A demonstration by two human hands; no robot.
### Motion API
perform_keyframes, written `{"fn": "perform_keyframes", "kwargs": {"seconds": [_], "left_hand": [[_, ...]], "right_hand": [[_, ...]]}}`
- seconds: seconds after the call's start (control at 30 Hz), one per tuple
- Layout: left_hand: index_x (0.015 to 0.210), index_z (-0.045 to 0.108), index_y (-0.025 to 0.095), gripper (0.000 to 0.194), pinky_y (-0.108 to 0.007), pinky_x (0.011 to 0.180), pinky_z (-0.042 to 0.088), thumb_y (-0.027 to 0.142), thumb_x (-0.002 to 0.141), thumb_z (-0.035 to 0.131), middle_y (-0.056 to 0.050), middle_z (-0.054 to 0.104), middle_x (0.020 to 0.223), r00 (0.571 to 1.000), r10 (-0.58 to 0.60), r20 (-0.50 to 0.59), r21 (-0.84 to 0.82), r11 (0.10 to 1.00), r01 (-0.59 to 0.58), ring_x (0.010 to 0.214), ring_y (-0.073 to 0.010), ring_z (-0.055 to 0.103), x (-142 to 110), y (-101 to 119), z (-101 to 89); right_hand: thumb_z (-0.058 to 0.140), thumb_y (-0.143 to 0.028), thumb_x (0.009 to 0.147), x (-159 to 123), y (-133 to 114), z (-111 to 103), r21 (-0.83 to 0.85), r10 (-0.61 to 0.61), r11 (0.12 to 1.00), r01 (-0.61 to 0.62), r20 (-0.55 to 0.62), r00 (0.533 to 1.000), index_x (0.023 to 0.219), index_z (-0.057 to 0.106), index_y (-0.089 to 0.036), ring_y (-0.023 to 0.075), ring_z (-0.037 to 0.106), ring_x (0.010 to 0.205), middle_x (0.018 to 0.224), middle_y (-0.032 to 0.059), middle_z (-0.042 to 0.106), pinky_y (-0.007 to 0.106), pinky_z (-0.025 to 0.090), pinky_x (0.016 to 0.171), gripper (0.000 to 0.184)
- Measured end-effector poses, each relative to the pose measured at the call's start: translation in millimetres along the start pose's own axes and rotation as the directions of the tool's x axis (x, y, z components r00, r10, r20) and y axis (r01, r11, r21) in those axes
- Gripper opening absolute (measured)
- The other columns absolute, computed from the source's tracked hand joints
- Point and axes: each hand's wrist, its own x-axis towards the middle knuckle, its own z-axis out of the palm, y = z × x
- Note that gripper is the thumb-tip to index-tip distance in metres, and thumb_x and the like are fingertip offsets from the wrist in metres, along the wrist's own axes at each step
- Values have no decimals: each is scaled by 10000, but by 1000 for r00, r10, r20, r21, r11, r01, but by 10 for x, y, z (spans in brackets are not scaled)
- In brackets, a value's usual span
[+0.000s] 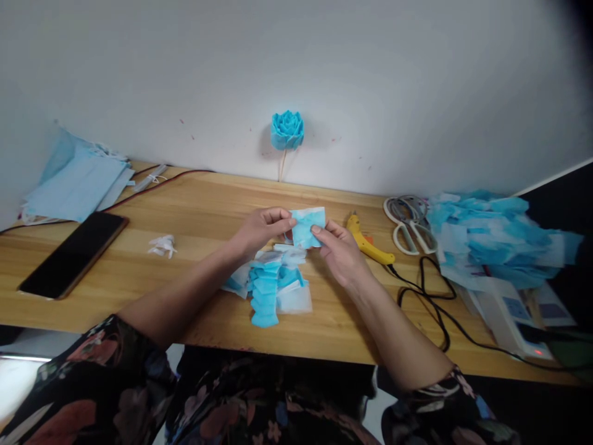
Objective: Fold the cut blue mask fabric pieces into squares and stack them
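I view a wood-grained desk (204,198) from above, its rear edge meeting a pale, speckled wall (380,80). The left hand (263,230) and right hand (341,250) share a pinching grip on a small blue square (306,226), held over the mid-desk just beyond loose blue pieces (265,295). Against the wall stands a blue flower (288,131) on a thin stick. A phone (74,254) lies at left; a yellow glue gun (369,242), scissors (412,225) and a heaped blue pile (495,238) occupy the right.
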Motion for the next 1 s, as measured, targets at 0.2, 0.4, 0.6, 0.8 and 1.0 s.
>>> {"fn": "perform_keyframes", "kwargs": {"seconds": [0.2,0.4,0.6,0.8,1.0], "left_hand": [[659,645,144,347,-240,646,487,440,723,816,4,637,612,1000,1,-12,78,997,0,607,-104,583,-8,35,13],[671,649,144,295,-246,666,484,395,755,780,4,638,628,1000,-11,22,104,995,9,615,-104,581,-26,28,19],[701,687,138,231,-249,676,492,353,777,727,-21,683,679,1000,22,18,110,994,-24,646,-111,603,-20,44,-10],[768,681,140,298,-246,661,494,432,828,683,-46,708,798,997,53,-55,121,992,-46,692,-117,615,3,45,-3],[800,663,145,333,-235,658,461,470,785,735,2,646,717,999,2,52,197,980,-13,683,-113,598,-30,29,45]], "right_hand": [[805,-507,738,9,-13,-9,18,-15,1000,14,36,999,791,704,-211,150,549,730,796,-4,633,290,474,651,317],[800,-568,740,2,12,10,-125,-148,982,140,-62,987,672,612,-218,121,440,647,666,-37,520,267,393,623,403],[848,-577,672,46,11,-33,-76,-207,978,196,-204,957,668,620,-219,106,426,610,649,-49,534,258,386,604,425],[856,-559,670,70,10,-64,-78,-200,979,188,-204,958,686,655,-223,113,460,633,679,-41,571,259,409,622,392],[829,-603,686,20,27,-6,-158,-203,971,177,-164,965,657,626,-219,111,421,596,631,-45,531,266,381,595,435]]}}
